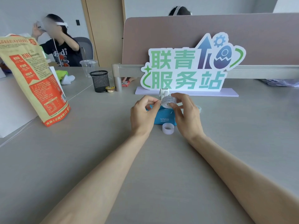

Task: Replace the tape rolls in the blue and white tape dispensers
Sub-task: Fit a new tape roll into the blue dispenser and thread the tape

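Over blue dispenser [162, 118], mid counter [161, 159]: tape roll [168, 102] held up by both hands.
R hand [187, 113]: fingers curled round roll's right side.
L hand [144, 113]: thumb + forefinger pinch roll's left edge.
White dispenser [164, 92]: just behind roll, far side.
Spare roll [167, 128]: on counter, near side of blue dispenser.

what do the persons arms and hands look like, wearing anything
Nothing worn that shows. The left forearm and right forearm are bare to the frame's edge, with no sleeves in view. The left hand and right hand have no gloves, and no watch, bracelet or ring is visible.
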`<state>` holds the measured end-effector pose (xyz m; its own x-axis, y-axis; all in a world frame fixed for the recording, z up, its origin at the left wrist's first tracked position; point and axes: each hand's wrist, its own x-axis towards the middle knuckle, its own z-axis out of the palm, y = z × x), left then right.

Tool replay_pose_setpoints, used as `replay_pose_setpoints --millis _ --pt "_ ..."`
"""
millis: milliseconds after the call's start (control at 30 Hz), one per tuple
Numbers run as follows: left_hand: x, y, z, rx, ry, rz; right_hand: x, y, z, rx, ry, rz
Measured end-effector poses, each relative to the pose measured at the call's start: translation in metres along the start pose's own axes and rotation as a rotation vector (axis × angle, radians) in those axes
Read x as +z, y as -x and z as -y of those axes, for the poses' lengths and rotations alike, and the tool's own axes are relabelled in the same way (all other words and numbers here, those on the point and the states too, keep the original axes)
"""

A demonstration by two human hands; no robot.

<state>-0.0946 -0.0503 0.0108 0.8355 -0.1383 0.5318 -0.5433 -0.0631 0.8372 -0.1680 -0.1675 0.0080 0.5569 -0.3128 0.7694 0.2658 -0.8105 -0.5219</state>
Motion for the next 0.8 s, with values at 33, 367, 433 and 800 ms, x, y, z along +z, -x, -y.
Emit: replay_pose_setpoints --millis 33,367,433,800 --pt "-0.0004 -0.0004 0.0003 -0.016 0.020 0.003 0.0004 -0.0007 -0.0011 0.004 0.003 0.005" --pt "0.0016 -0.0021 0.0023 0.006 -0.014 0.028 0.0023 -0.0035 -0.0055 0.077 -0.009 0.034" --pt "0.0027 -0.0041 0.0034 0.049 -0.097 0.021 0.0030 -0.0043 -0.0062 0.086 -0.009 0.029" --pt "0.0034 -0.0037 0.0014 0.163 -0.231 -0.005 0.0051 -0.0059 -0.0096 0.131 -0.019 0.052"
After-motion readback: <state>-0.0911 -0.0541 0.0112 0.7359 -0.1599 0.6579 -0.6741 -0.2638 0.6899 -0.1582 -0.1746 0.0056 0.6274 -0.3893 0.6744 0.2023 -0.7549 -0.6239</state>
